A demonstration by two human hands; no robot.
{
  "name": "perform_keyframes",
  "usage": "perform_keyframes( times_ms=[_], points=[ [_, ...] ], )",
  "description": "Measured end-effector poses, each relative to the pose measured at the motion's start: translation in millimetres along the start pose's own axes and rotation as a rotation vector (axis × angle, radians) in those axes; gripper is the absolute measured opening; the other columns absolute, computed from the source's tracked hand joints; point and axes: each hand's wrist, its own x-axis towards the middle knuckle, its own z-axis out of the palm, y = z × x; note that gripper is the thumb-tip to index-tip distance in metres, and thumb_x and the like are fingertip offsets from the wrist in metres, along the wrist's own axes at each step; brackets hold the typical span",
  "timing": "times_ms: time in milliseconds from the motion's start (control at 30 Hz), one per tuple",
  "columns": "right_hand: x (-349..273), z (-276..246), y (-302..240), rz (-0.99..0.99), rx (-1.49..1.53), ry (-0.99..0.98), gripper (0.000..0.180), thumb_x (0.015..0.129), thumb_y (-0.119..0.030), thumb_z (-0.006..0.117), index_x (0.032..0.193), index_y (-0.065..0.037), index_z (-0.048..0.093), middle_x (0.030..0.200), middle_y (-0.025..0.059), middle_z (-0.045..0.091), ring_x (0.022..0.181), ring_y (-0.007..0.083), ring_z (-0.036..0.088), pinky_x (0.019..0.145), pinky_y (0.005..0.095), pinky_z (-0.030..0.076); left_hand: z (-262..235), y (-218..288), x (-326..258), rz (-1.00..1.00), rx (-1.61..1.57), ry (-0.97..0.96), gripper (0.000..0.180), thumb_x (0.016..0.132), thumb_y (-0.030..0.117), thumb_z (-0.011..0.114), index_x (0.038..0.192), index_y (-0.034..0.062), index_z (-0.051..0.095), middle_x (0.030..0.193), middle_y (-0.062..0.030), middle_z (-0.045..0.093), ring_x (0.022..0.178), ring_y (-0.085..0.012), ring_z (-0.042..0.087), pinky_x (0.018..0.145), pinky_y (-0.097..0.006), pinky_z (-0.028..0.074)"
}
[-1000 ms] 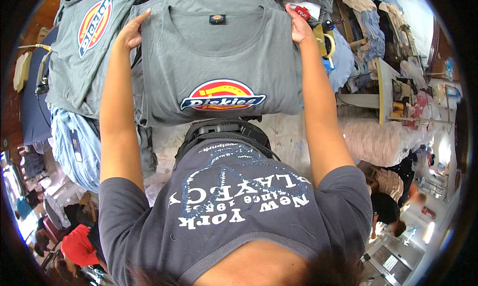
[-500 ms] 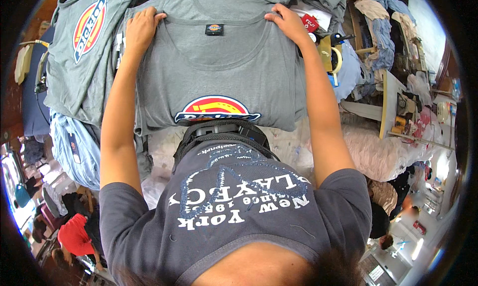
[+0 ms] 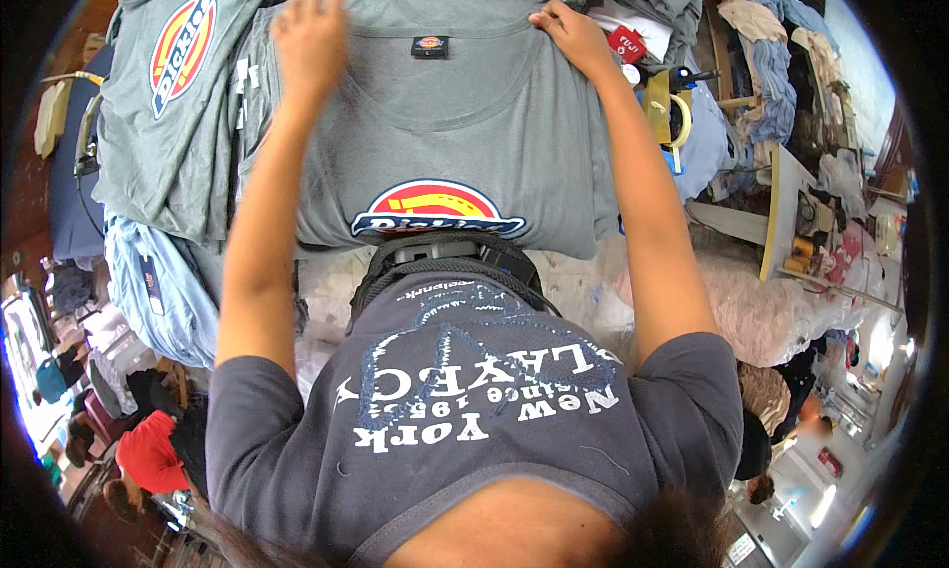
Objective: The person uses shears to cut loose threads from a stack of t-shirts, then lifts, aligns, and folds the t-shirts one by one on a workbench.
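A grey T-shirt [image 3: 445, 148] with a wide round neckline lies spread before me. A small dark label sits inside its neck, and a red, yellow and blue print is at its near end. My right hand [image 3: 575, 36] pinches the shirt at the right end of the neckline, fingers closed on the fabric. At the left end of the neckline, my left hand [image 3: 311, 44] is over the shirt, its fingers smeared by motion, so its grip cannot be made out.
More grey shirts [image 3: 163, 163] with a similar print lie to the left, above light blue garments [image 3: 163, 291]. Right of the shirt are a roll of tape [image 3: 680, 121] and a red-and-white item [image 3: 627, 44]. Clear plastic wrapping [image 3: 756, 316] is heaped farther right. Other people work in the background.
My left hand has moved right, inward along the neckline, and the shirt's left shoulder has shifted with it. My right hand stays at the right shoulder.
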Motion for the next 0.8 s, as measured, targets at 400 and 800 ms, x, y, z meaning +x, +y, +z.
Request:
perform_keyframes(
  times_ms=[400,800],
  points=[
    [11.8,-42.6,-22.3,-0.147,-0.179,0.091,0.028,0.085,-0.04,0.045,0.082,-0.015,0.057,0.068,0.0112,0.06,0.064,0.0326,0.058,0.053,0.0407,0.044,-63.5,193.6,-78.1,0.464,-0.829,-0.494,0.071,0.074,0.066,0.035,0.132,0.0261,0.032,0.141,-0.0012,0.022,0.131,-0.0261,0.013,0.101,-0.055,0.009],
    [43.3,-10.8,-10.8,-0.21,-0.342,0.09,0.023,0.085,-0.036,0.043,0.08,-0.021,0.061,0.066,0.0104,0.061,0.061,0.0307,0.059,0.051,0.0426,0.044,-60.4,191.7,-77.9,0.437,-0.799,-0.541,0.079,0.072,0.07,0.034,0.133,0.0196,0.03,0.14,-0.0024,0.023,0.131,-0.0269,0.013,0.101,-0.055,0.008]
  ],
)
